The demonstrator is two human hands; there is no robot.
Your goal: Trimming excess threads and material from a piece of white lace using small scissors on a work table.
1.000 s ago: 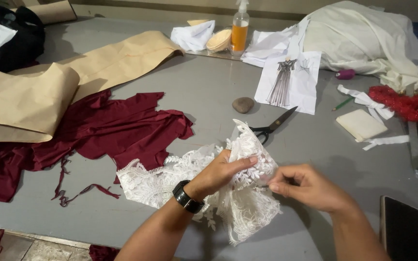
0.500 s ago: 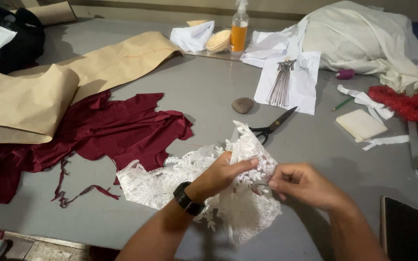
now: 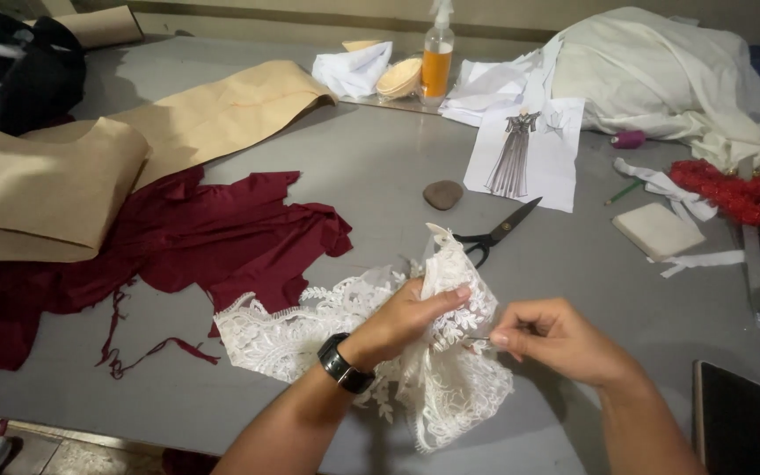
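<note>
A piece of white lace fabric [image 3: 301, 330] lies bunched near the front of the grey table [image 3: 371, 167]. My left hand [image 3: 411, 317], with a black watch on the wrist, grips a raised fold of the lace. My right hand [image 3: 551, 339] pinches something thin at the lace's right edge, fingertips close to the left thumb; what it pinches is too small to tell. Black scissors [image 3: 499, 233] lie just beyond the lace.
Dark red fabric [image 3: 204, 233] and brown pattern paper [image 3: 54, 189] spread on the left. A dress sketch [image 3: 525, 154], a stone [image 3: 442, 193], a spray bottle [image 3: 437, 62], white cloth [image 3: 661, 75], red trim [image 3: 741, 193], a white block [image 3: 657, 230] and a phone [image 3: 736, 422] lie around.
My hands stay on the lace with small shifts; the right hand's fingers have drawn slightly to the right from the fold.
</note>
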